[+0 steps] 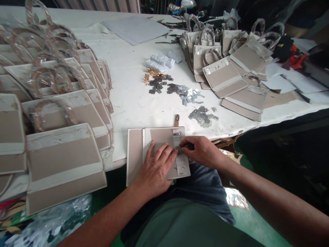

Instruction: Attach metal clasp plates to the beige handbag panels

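Note:
A flat beige handbag panel (156,137) with white edging lies at the table's near edge, partly over my lap. My left hand (156,169) rests flat on it, fingers spread and pressing it down. My right hand (202,151) pinches a small dark metal clasp part (179,148) against the white strap (180,159) that runs down the panel. A brown tab (177,120) sticks out beyond the panel's far edge.
Stacks of beige bags with wrapped handles (59,113) fill the left; another pile (226,65) lies at the far right. Loose metal fittings (185,94) and gold ones (151,73) are scattered mid-table on the white tabletop (128,68), with white packets (161,61) and grey sheets (136,29) behind.

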A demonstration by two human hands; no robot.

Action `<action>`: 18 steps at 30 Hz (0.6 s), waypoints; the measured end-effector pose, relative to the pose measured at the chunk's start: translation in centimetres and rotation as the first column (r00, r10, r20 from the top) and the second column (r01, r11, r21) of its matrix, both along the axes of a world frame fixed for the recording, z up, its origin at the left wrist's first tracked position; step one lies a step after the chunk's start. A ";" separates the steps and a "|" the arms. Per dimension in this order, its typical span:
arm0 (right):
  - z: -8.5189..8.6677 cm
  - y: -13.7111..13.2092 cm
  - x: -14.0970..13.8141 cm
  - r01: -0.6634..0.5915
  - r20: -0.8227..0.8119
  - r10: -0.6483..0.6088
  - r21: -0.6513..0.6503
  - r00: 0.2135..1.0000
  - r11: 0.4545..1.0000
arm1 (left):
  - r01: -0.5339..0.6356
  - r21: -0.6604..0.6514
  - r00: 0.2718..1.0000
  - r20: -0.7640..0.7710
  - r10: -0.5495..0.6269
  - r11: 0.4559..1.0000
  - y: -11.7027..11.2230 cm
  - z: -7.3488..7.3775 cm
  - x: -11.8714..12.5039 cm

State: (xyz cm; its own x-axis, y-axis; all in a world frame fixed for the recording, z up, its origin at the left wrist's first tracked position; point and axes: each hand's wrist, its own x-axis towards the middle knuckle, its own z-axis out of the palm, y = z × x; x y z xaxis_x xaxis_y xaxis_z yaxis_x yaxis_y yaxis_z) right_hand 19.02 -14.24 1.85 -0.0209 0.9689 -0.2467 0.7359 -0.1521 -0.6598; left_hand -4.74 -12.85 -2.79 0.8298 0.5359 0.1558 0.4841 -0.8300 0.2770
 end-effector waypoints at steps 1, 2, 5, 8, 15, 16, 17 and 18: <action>-0.1 -0.1 0.0 0.010 -0.011 -0.010 -0.005 1.000 1.000 | 0.001 0.002 1.000 0.002 -0.001 1.000 0.0 0.0 0.0; -0.2 -0.1 -0.1 0.019 -0.019 -0.019 -0.008 1.000 1.000 | 0.001 0.004 1.000 0.007 -0.001 1.000 0.0 -0.1 0.0; -0.3 -0.3 -0.2 0.044 -0.036 -0.045 -0.009 0.998 0.999 | -0.002 0.011 1.000 0.023 0.001 1.000 0.0 -0.1 0.1; -0.4 -0.4 -0.5 0.057 -0.052 -0.057 0.003 0.997 0.998 | -0.006 0.015 1.000 0.028 0.006 1.000 0.0 0.0 0.1; -1.5 -1.2 -0.9 0.114 -0.028 -0.112 0.108 0.993 0.988 | -0.008 0.024 1.000 -0.024 0.008 1.000 0.0 0.5 0.2; -1.8 -1.3 -0.9 0.126 -0.033 -0.123 0.114 0.992 0.985 | -0.006 0.022 0.999 -0.031 0.007 1.000 0.0 0.6 0.2; -2.0 -1.3 -0.9 0.142 -0.038 -0.138 0.114 0.990 0.983 | -0.007 0.023 0.999 -0.036 0.007 1.000 0.0 0.7 0.2; -2.1 -1.4 -0.9 0.159 -0.040 -0.155 0.109 0.987 0.981 | -0.008 0.025 0.999 -0.040 0.009 1.000 0.0 0.8 0.3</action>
